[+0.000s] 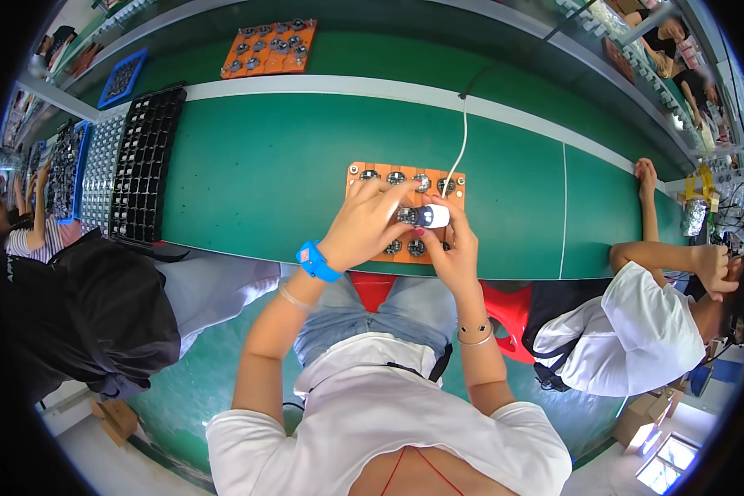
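My left hand [360, 223] reaches over an orange board [428, 167], its thumb and fingers curled round a small dark round part [406, 216]. My right hand [457, 252] grips a small white-and-dark device [436, 217] between thumb and fingers, its dark end against that part. From beyond the board, a white cable [464, 136] runs down to my right hand; where it ends is hidden. Several similar dark round parts sit in rows on the board, some covered by my hands. A blue wrist strap [315, 259] circles my left wrist.
Black gridded trays [147, 161] stand at the left of the green table [264, 174]. Another orange board [268, 59] with parts lies beyond the white rail [322, 87]. A person in black sits to the left, and one in a white shirt [636, 339] leans at the right.
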`<state>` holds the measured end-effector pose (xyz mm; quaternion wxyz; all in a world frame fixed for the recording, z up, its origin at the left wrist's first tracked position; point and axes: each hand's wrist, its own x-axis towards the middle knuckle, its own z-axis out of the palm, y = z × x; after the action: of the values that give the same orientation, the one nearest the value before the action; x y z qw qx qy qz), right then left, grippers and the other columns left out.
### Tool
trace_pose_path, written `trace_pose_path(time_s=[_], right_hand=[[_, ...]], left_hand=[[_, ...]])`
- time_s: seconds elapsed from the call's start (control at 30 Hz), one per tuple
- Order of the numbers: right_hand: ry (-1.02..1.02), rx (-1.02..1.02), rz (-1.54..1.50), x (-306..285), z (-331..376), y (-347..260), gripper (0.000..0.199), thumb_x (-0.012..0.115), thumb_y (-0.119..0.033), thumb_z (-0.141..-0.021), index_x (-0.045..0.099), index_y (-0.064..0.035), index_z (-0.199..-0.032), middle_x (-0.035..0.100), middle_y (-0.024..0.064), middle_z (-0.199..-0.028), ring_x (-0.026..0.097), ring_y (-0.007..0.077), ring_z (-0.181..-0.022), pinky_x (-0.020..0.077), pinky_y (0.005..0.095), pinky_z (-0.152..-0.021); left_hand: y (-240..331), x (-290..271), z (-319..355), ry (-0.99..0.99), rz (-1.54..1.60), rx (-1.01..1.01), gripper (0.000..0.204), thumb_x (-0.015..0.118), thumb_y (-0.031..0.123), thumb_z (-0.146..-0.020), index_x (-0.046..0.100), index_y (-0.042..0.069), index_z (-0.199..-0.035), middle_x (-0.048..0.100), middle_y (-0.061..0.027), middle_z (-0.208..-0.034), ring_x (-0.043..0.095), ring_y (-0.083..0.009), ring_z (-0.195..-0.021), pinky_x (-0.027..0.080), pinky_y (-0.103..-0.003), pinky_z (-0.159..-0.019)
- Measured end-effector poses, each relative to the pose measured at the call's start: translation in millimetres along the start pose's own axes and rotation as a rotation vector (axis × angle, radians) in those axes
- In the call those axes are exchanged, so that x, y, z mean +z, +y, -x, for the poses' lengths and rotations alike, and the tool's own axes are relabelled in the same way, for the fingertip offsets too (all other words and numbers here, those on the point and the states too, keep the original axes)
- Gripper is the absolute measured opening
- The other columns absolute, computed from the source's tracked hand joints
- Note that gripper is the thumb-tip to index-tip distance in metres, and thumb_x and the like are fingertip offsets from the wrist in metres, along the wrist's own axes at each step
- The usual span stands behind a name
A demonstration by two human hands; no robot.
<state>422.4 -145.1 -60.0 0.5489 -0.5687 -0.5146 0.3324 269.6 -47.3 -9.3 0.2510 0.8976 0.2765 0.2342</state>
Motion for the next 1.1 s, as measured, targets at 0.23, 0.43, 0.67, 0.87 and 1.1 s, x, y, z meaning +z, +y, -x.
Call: trace_pose_path(time_s=[0.23,0.43,0.67,0.87,1.1], right_hand=[[0.091,0.003,-0.077,2.9,2.1,1.4,0.042,0.065,0.001,-0.081,0.052,-0.0012,-0.120,0.062,0.0121,-0.112,0.061,0.0194,-0.101,0.0484,0.0302,-0.085],[0.193,0.018,-0.313,-0.9,2.5,0.4,0.044,0.058,0.006,-0.086,0.041,0.0016,-0.125,0.054,0.0182,-0.124,0.054,0.0227,-0.115,0.0450,0.0349,-0.097],[0.019,0.024,-0.126,10.3,-2.8,-2.3,0.045,0.055,0.011,-0.083,0.045,0.0020,-0.126,0.055,0.0173,-0.125,0.058,0.0206,-0.109,0.0516,0.0298,-0.086],[-0.051,0.002,-0.093,27.2,-7.5,-12.4,0.043,0.054,0.012,-0.083,0.046,0.0033,-0.124,0.055,0.0181,-0.124,0.057,0.0225,-0.110,0.0531,0.0319,-0.086],[0.121,0.029,-0.312,35.4,1.1,-1.6,0.040,0.056,0.007,-0.087,0.042,0.0018,-0.124,0.054,0.0171,-0.124,0.056,0.0207,-0.111,0.0473,0.0310,-0.091]], left_hand=[[-3.2,1.2,5.2,-0.023,-0.005,-0.058,0.059,0.074,0.015,-0.072,0.050,0.010,-0.126,0.058,-0.0078,-0.093,0.051,-0.0242,-0.091,0.039,-0.037,-0.083],[-28.1,-4.1,21.8,-0.080,-0.018,-0.123,0.062,0.074,0.016,-0.073,0.047,0.010,-0.128,0.062,-0.0047,-0.108,0.054,-0.0249,-0.095,0.042,-0.036,-0.086],[-40.3,-17.9,28.1,-0.052,-0.031,-0.121,0.056,0.073,0.015,-0.074,0.051,0.010,-0.125,0.066,-0.0055,-0.099,0.056,-0.0258,-0.097,0.043,-0.036,-0.087],[-12.0,-23.1,19.3,-0.019,0.155,-0.107,0.055,0.073,0.011,-0.076,0.050,0.011,-0.126,0.066,-0.0081,-0.098,0.060,-0.0273,-0.093,0.048,-0.037,-0.082],[-22.3,-22.8,29.0,0.028,0.175,-0.205,0.055,0.072,0.010,-0.076,0.048,0.006,-0.125,0.066,-0.0084,-0.101,0.060,-0.0285,-0.095,0.046,-0.037,-0.087]])
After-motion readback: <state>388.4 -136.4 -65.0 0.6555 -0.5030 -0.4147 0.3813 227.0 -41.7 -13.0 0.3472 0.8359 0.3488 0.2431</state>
